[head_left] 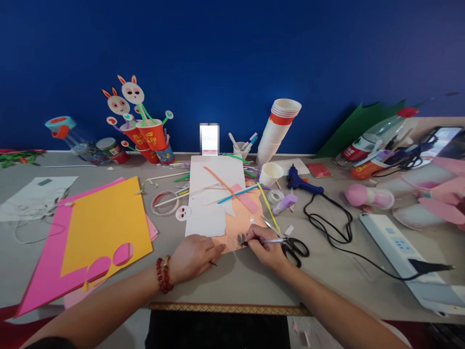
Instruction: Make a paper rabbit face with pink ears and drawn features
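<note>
My right hand (265, 245) is closed on a pen (272, 240), its tip down at a peach-orange sheet (254, 218). Small oval outlines (233, 242) run along the sheet's near edge, and those nearest the tip are filled in dark. Palm down, my left hand (196, 254) rests with its fingers stretched over the sheet's near left corner. A short thin dark piece shows beneath that hand; I cannot make out what it is. White paper (207, 213) overlaps the peach sheet. Black-handled scissors (300, 248) lie just right of my right hand.
At left lie yellow (105, 218) and pink card sheets. Rabbit-faced red paper cups (151, 134) and a tall paper cup stack (276, 131) stand along the wall. A blue glue gun (303, 182), its black cord, and a power strip (399, 247) occupy the right.
</note>
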A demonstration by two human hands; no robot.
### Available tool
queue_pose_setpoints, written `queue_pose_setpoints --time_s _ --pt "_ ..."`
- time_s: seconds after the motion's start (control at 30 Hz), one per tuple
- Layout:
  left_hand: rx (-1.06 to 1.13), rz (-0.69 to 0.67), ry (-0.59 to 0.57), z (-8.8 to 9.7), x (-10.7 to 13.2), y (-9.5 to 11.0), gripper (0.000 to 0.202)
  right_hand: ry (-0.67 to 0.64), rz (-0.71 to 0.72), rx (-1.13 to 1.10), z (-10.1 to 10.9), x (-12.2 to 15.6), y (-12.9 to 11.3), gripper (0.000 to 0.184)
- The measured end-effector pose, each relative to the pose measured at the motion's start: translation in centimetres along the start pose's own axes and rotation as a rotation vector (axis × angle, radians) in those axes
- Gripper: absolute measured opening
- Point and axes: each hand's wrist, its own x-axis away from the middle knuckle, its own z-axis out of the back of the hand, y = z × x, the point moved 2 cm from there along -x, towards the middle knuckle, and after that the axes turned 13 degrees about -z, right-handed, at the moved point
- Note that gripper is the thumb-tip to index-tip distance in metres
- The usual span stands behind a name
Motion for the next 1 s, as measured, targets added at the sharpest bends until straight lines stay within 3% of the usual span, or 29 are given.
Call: queue_pose_setpoints --time_s 0.17,0.37,0.5,0.63,1.0 --pt "0.121 0.044 0.073 0.6 -0.2 -0.1 0.025 0.043 -0.052 -0.194 0.3 0.0 -0.1 0.010" --pt "0.308 0.159 0.182 1.6 -0.5 0.2 0.020 -0.012 -0.079 -0.195 0.2 -0.2 -0.9 0.006" --pt "0.513 0.253 0.163 2.2 -1.0 0.3 0.019 -0.126 -0.084 -0.176 0.0 0.7 -2.8 0.003" --pt "0.518 0.236 0.148 2.6 -1.1 0.4 0.015 -0.265 -0.057 -0.175 -0.7 2.1 -5.2 0.001" --pt "0.431 0.178 0.034 3.4 -1.7 2.1 0.012 -0.222 0.136 0.015 -2.8 3.3 -6.2 0.004"
